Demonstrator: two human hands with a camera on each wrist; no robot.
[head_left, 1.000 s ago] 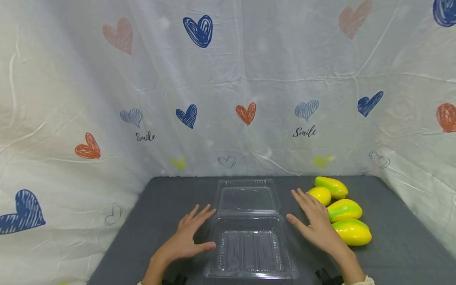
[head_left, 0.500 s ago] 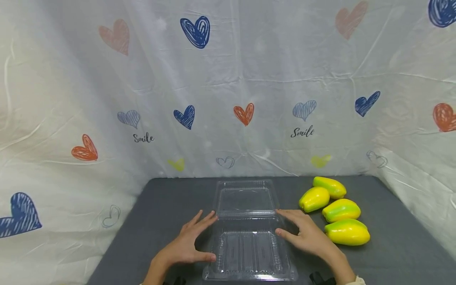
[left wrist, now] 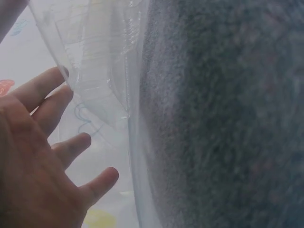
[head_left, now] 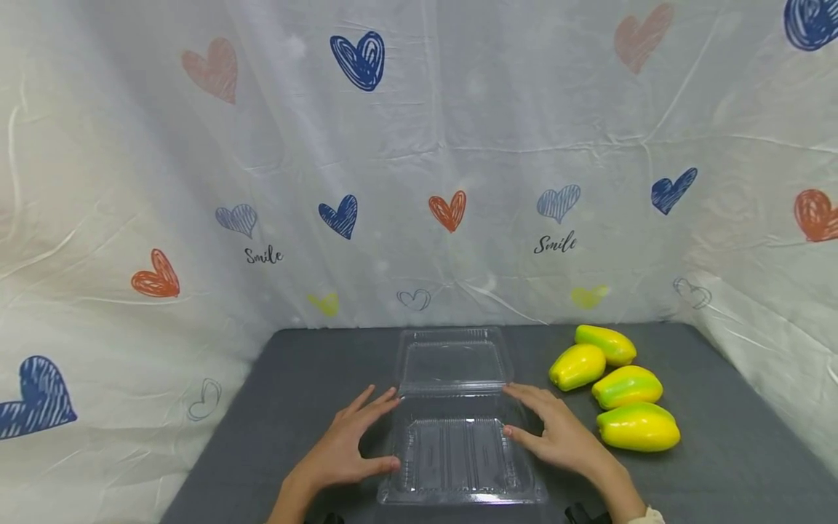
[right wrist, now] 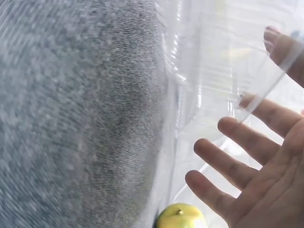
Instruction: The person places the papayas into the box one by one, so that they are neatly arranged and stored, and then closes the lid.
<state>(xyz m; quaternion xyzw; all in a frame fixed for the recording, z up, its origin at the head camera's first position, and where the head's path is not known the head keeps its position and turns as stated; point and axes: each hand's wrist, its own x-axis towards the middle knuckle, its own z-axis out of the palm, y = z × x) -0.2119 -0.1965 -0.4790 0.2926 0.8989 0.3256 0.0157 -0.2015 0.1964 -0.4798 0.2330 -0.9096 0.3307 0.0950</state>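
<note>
A clear plastic clamshell container [head_left: 458, 460] stands unfolded on the dark grey cloth, its lid [head_left: 455, 361] laid back on the far side. My left hand [head_left: 342, 449] is spread along the base's left side, thumb and fingertips right at the rim. Opposite it, my right hand [head_left: 561, 439] has its fingertips at the right rim. In the left wrist view, straight fingers [left wrist: 51, 111] meet the plastic edge. The right wrist view shows extended fingers [right wrist: 249, 147] beside the clear wall, with the thumb [right wrist: 280, 47] partly seen through it.
Several yellow-green papayas lie to the right, the nearest papaya [head_left: 638, 427] beyond my right hand. The grey table cloth [head_left: 262, 415] spreads around the container. Behind it hangs a white curtain [head_left: 393, 145] printed with hearts.
My right hand has moved left from near the papayas to the container's right side. In the last half second the container has shifted slightly away from me. The left hand has barely moved.
</note>
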